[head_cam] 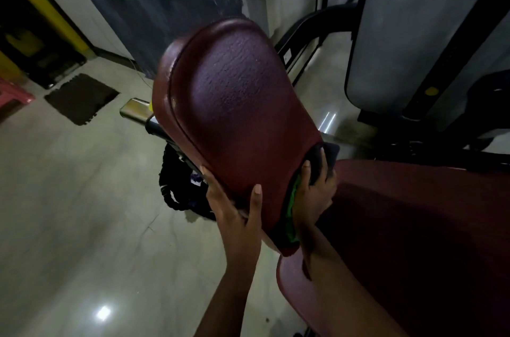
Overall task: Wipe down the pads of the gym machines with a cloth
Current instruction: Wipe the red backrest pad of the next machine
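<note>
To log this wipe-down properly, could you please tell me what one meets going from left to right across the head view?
In order: dark floor mat → chrome bar end → left hand gripping the backrest pad → right hand holding the cloth → seat pad.

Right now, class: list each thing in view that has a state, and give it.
back pad: tilted, held at its lower end.
left hand: grips the pad's lower left edge.
right hand: holds cloth against the pad's right edge.
cloth: bunched between hand and pad.
</note>
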A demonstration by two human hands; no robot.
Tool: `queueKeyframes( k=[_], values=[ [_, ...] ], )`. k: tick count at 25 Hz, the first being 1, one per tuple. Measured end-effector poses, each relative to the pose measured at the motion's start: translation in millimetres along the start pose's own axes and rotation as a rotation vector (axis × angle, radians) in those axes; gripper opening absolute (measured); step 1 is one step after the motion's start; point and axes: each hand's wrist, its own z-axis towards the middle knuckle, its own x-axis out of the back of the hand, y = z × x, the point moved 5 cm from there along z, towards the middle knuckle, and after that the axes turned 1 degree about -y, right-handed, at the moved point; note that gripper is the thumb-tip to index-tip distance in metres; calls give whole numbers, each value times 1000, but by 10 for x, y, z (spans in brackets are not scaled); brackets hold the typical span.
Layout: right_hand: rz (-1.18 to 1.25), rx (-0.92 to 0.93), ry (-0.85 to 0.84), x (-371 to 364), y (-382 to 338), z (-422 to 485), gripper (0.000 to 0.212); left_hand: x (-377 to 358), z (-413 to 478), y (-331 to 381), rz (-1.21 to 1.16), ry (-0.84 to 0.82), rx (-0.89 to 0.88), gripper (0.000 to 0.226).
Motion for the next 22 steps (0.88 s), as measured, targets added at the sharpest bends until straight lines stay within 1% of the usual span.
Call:
queueKeyframes(
  k=[4, 6, 7, 8, 10, 13, 18, 20, 22],
  values=[
    [-95, -241, -44, -14, 410, 143, 50, 9, -3, -7, 38, 4, -17, 85],
    [-83, -293, -106, 39, 586, 220, 50, 27, -18, 23, 22, 3, -42, 91],
    [-57, -310, -169, 89, 654, 229, 50, 31, -19, 36, 20, -14, -28, 91],
    [-34, -310, -234, 139, 705, 206, 50, 32, -13, 46, 24, -34, -10, 89],
    [-70, -265, -364, 290, 710, 72, 49, 71, -39, 56, 7, -67, -2, 86],
    [-175, -124, -458, 541, 537, -164, 45, 179, -70, 110, -7, -144, -22, 85],
    [-372, -18, -521, 847, 98, -602, 44, 390, -143, 100, -47, -346, -46, 72],
    [-418, -19, -493, 952, -15, -833, 47, 524, -173, 91, -38, -477, -39, 68],
    [-442, -56, -442, 1045, -13, -1073, 50, 632, -243, 39, 28, -633, -17, 60]
  ],
)
